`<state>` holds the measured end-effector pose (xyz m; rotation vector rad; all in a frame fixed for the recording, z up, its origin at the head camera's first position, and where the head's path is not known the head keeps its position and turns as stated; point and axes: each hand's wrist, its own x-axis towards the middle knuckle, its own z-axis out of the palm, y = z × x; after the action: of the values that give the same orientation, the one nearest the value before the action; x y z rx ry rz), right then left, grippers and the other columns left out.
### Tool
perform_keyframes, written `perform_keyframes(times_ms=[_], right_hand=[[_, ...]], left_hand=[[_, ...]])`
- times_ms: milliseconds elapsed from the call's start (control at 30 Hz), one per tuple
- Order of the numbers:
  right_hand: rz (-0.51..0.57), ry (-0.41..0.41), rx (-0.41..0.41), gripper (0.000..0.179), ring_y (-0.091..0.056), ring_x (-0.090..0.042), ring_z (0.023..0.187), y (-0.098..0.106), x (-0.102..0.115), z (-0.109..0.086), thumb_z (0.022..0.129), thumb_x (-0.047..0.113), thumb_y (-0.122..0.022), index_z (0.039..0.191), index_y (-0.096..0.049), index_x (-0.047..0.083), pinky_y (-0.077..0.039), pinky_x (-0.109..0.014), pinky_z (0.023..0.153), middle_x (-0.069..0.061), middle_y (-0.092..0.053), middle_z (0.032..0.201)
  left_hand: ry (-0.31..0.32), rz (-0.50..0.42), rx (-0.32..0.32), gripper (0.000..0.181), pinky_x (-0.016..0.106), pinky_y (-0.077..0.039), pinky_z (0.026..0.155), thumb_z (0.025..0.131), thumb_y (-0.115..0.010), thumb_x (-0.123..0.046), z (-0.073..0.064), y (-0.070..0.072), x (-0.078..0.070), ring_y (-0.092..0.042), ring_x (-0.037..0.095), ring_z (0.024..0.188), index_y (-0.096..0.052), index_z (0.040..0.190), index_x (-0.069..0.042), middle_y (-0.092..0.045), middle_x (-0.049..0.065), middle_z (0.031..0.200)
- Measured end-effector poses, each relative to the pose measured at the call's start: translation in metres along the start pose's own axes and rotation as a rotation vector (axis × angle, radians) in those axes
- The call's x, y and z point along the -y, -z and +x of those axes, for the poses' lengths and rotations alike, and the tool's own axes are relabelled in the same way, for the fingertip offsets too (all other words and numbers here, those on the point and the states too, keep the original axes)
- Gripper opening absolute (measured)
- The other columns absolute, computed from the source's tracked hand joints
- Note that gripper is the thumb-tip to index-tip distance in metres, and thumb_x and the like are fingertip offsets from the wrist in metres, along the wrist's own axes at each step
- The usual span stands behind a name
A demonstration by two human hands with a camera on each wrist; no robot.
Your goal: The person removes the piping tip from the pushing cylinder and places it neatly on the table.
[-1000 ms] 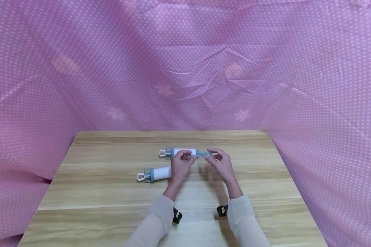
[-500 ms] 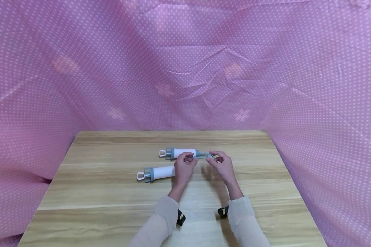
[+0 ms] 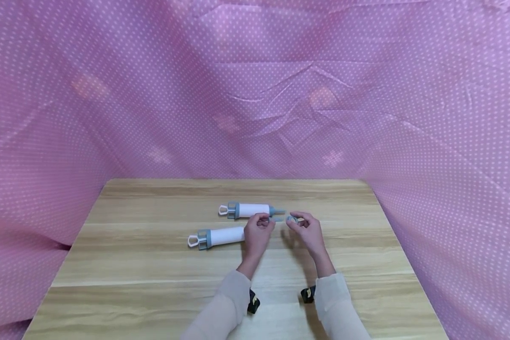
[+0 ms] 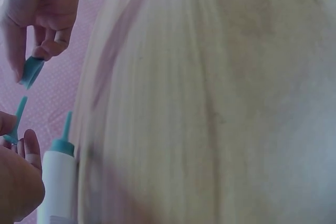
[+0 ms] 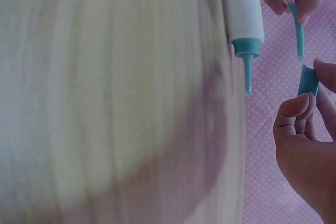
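Observation:
In the head view my left hand (image 3: 257, 236) pinches a slim teal nozzle (image 5: 299, 38), its narrow tip pointing right. Across a small gap, my right hand (image 3: 310, 233) holds a short teal ring (image 5: 308, 81) between thumb and fingers. Nozzle and ring are apart. On the table behind the hands lies a white syringe-like tube (image 3: 253, 210) with a teal nozzle and a white pull handle. Nearer to me lies a second such tube (image 3: 226, 235); my left hand hides its front end. One tube (image 4: 59, 187) with its nozzle shows beside my left hand in the left wrist view.
Both tubes lie on a wood-grain table (image 3: 144, 274) with their handles to the left. A pink dotted cloth (image 3: 255, 94) hangs along the table's back and sides. Small black devices (image 3: 308, 294) are strapped at both wrists.
The ring has come away from the nozzle, opening a gap between them. Both hands have shifted slightly right and towards me, and more of the tubes shows. The tubes stay in place.

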<state>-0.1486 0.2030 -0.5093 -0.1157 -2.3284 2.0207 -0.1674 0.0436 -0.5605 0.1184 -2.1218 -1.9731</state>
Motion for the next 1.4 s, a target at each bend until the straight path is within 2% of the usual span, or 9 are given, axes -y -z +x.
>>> perform_keyframes(times_ms=[233, 367, 500, 600, 700, 833, 933, 1200, 1400], right_hand=[[0.004, -0.039, -0.034, 0.039, -0.055, -0.012, 0.074, 0.003, -0.042, 0.013, 0.087, 0.004, -0.079, 0.122, -0.067, -0.009, -0.045, -0.018, 0.056, -0.018, -0.062, 0.094], [-0.012, -0.03, -0.054, 0.039, -0.055, -0.009, 0.069, 0.004, -0.05, 0.015, 0.087, 0.006, -0.08, 0.121, -0.067, -0.008, -0.043, -0.019, 0.054, -0.01, -0.062, 0.087], [-0.025, -0.029, -0.059, 0.038, -0.055, -0.01, 0.071, 0.007, -0.054, 0.013, 0.087, 0.006, -0.08, 0.119, -0.067, -0.009, -0.044, -0.019, 0.056, -0.009, -0.062, 0.089], [-0.038, -0.04, -0.068, 0.037, -0.055, -0.009, 0.071, 0.009, -0.058, 0.013, 0.087, 0.005, -0.079, 0.119, -0.067, -0.009, -0.043, -0.019, 0.055, -0.009, -0.062, 0.086], [-0.053, -0.054, -0.054, 0.039, -0.055, -0.009, 0.071, 0.01, -0.059, 0.014, 0.087, 0.007, -0.079, 0.121, -0.066, -0.009, -0.043, -0.019, 0.055, -0.007, -0.062, 0.083], [-0.07, -0.071, -0.038, 0.04, -0.055, -0.011, 0.072, 0.01, -0.06, 0.015, 0.089, 0.008, -0.079, 0.122, -0.066, -0.008, -0.044, -0.02, 0.056, -0.008, -0.063, 0.085], [-0.082, -0.085, -0.043, 0.038, -0.055, -0.012, 0.069, 0.008, -0.061, 0.015, 0.089, 0.007, -0.078, 0.122, -0.066, -0.007, -0.045, -0.021, 0.053, -0.01, -0.064, 0.086], [-0.103, -0.091, -0.035, 0.035, -0.056, -0.013, 0.061, 0.0, -0.069, 0.021, 0.089, 0.005, -0.078, 0.119, -0.066, -0.009, -0.045, -0.021, 0.049, -0.007, -0.064, 0.076], [-0.16, -0.08, -0.046, 0.034, -0.061, -0.014, 0.063, -0.004, -0.07, 0.024, 0.088, 0.005, -0.078, 0.116, -0.067, -0.009, -0.048, -0.022, 0.052, -0.014, -0.07, 0.085]], left_hand=[[0.031, 0.081, 0.013, 0.025, 0.028, -0.058, 0.076, 0.083, -0.079, -0.006, -0.007, -0.005, 0.009, -0.067, 0.018, 0.083, -0.072, 0.106, 0.001, -0.068, 0.005, 0.097], [0.049, 0.113, 0.006, 0.025, 0.031, -0.058, 0.076, 0.083, -0.08, -0.008, -0.009, -0.007, 0.01, -0.068, 0.017, 0.084, -0.073, 0.107, -0.001, -0.068, 0.004, 0.097], [0.077, 0.169, -0.014, 0.025, 0.035, -0.057, 0.079, 0.083, -0.081, -0.012, -0.012, -0.01, 0.012, -0.069, 0.015, 0.085, -0.074, 0.107, -0.006, -0.069, -0.001, 0.096], [0.1, 0.231, -0.003, 0.024, 0.036, -0.055, 0.082, 0.084, -0.081, -0.017, -0.013, -0.013, 0.017, -0.069, 0.011, 0.086, -0.075, 0.107, -0.013, -0.071, -0.005, 0.097], [0.1, 0.277, -0.008, 0.023, 0.037, -0.055, 0.084, 0.084, -0.081, -0.02, -0.014, -0.014, 0.022, -0.07, 0.01, 0.085, -0.075, 0.105, -0.016, -0.071, -0.006, 0.096], [0.084, 0.268, -0.038, 0.021, 0.038, -0.057, 0.082, 0.082, -0.082, -0.015, -0.014, -0.013, 0.024, -0.07, 0.014, 0.084, -0.075, 0.102, -0.014, -0.07, -0.002, 0.095], [0.082, 0.258, -0.036, 0.021, 0.036, -0.058, 0.08, 0.082, -0.082, -0.013, -0.013, -0.013, 0.026, -0.07, 0.015, 0.083, -0.075, 0.102, -0.012, -0.07, 0.0, 0.094], [0.07, 0.349, -0.014, 0.023, 0.036, -0.056, 0.081, 0.084, -0.082, -0.017, -0.007, -0.016, 0.034, -0.069, 0.012, 0.081, -0.077, 0.106, -0.012, -0.07, -0.003, 0.092], [0.018, 0.406, 0.004, 0.022, 0.038, -0.055, 0.082, 0.084, -0.082, -0.017, -0.001, -0.015, 0.039, -0.069, 0.015, 0.081, -0.077, 0.105, -0.011, -0.071, -0.001, 0.091]])
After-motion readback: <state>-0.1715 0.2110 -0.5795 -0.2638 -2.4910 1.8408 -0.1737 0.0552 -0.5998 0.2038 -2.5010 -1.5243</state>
